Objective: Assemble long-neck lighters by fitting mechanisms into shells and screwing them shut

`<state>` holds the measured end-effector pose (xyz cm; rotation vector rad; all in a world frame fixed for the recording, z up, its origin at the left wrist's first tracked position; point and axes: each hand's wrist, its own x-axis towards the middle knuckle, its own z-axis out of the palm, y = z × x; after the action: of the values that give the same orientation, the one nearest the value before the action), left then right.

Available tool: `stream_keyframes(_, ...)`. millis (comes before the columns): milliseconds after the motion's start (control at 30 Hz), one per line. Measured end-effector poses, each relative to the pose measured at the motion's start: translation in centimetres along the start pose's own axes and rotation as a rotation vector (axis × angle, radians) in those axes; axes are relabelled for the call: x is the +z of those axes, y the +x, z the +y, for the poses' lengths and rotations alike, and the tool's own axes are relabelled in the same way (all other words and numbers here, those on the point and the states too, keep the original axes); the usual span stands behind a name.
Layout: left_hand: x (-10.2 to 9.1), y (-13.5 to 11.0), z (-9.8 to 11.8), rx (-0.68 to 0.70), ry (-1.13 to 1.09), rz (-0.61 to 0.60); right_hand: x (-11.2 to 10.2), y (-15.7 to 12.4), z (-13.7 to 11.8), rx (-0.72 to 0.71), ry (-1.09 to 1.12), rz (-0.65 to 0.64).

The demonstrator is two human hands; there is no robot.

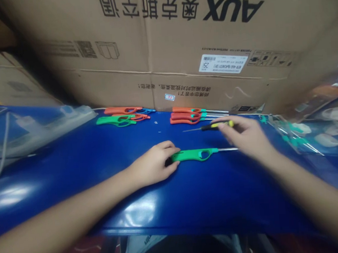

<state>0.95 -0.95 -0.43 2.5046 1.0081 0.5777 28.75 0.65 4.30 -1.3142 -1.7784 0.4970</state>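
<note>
A green long-nosed lighter (pixel 195 154) lies flat on the blue table top (pixel 101 163), its metal tube pointing right. My left hand (pixel 153 164) is closed around the lighter's handle end and pins it to the table. My right hand (pixel 244 134) rests just beyond the lighter's tube, its fingers pinched on a small screwdriver (pixel 214 126) with a yellow and black handle, whose thin shaft points left above the lighter.
Several orange lighters (pixel 187 115) lie at the table's back middle, and green and orange ones (pixel 121 116) further left. A large AUX cardboard box (pixel 162 45) walls off the back. Clear plastic bags (pixel 34 123) sit left, and bags of parts (pixel 298 135) right.
</note>
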Motion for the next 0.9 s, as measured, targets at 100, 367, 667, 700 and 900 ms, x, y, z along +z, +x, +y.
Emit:
stream_keyframes(100, -0.1, -0.1, 0.3, 0.014, -0.008, -0.015, 3.8, -0.3, -0.1, 0.024, 0.094, -0.189)
stream_keyframes(367, -0.2, -0.3, 0.5, 0.036, -0.022, -0.030, 8.7, 0.4, 0.1, -0.002, 0.187, -0.067)
stream_keyframes(667, 1.2, -0.3, 0.4, 0.086, -0.194, 0.022, 5.5, 2.4, -0.4, 0.092, 0.578, 0.185)
stream_keyframes(700, 1.4, -0.3, 0.4, 0.089, -0.207, 0.028, 4.9, 2.7, -0.5, 0.083, 0.618, 0.176)
stream_keyframes(900, 2.0, -0.1, 1.0, -0.013, -0.346, 0.102, 2.9, 2.8, -1.3, 0.139, 0.684, 0.106)
